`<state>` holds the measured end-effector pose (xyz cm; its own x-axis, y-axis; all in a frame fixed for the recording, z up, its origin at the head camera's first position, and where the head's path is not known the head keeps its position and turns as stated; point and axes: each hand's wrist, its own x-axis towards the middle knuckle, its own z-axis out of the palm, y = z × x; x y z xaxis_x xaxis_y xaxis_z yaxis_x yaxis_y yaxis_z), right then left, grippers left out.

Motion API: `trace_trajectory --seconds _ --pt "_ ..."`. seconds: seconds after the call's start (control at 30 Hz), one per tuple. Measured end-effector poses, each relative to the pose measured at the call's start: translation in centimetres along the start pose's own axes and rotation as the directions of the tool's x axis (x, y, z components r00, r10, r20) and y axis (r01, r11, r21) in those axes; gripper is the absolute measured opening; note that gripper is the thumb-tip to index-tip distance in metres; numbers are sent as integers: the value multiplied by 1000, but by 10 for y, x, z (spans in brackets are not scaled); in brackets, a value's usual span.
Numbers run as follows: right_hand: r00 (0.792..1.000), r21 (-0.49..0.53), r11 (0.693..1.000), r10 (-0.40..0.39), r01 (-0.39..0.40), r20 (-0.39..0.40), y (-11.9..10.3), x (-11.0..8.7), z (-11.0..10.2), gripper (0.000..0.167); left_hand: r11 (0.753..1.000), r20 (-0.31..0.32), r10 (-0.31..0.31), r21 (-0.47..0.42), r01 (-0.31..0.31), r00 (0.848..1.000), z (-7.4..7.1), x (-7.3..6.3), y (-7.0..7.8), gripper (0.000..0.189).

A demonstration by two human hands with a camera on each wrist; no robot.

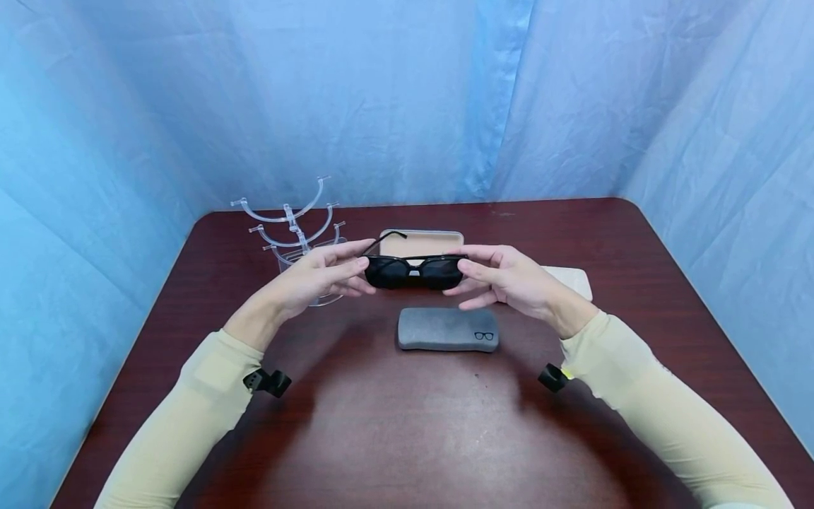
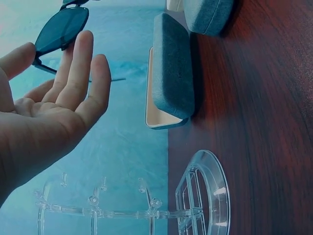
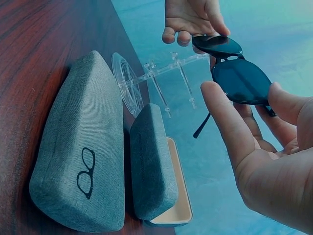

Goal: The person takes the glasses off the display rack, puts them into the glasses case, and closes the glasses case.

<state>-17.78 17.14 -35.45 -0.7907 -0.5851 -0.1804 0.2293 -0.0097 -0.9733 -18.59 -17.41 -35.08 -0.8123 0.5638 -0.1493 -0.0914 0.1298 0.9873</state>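
Black sunglasses [image 1: 415, 271] are held up above the table, with the dark lenses facing me. My left hand [image 1: 321, 276] pinches their left end between thumb and fingers. At the other end, the thumb and fingers of my right hand [image 1: 505, 279] pinch the frame, its lower fingers spread below. One thin temple arm [image 1: 389, 238] sticks out behind the left lens. Both lenses [image 3: 242, 81] show in the right wrist view, and the left wrist view has one lens [image 2: 63, 30] beside my left fingers.
A closed grey glasses case [image 1: 445, 330] lies in front. Behind the sunglasses stands an opened case [image 1: 422, 240] with a beige inside, its grey lid [image 2: 172, 68] tilted up. A clear display stand [image 1: 295, 230] is at the back left. A whitish case [image 1: 575, 283] sits partly behind my right hand.
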Motion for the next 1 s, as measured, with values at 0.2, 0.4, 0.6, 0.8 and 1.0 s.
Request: trace_trajectory --seconds 0.2,0.4,0.6,0.8,1.0 --pt "1000 11 1000 -1 1 2 0 2 0 51 994 139 60 -97 -46 988 3 -3 3 50" --pt "1000 -7 1000 -4 4 -8 1 1 0 51 989 213 100 -130 -73 972 6 -4 6 49" --pt "999 -17 1000 -23 23 30 0 -1 -2 46 985 247 106 -162 -66 963 7 -2 6 47" --pt "1000 -43 999 -7 7 0 -1 -3 -4 46 983 243 108 -172 -66 964 9 1 6 46" --pt "1000 -63 998 13 -15 -23 0 -4 -8 51 987 205 73 -152 -42 976 10 4 3 47"
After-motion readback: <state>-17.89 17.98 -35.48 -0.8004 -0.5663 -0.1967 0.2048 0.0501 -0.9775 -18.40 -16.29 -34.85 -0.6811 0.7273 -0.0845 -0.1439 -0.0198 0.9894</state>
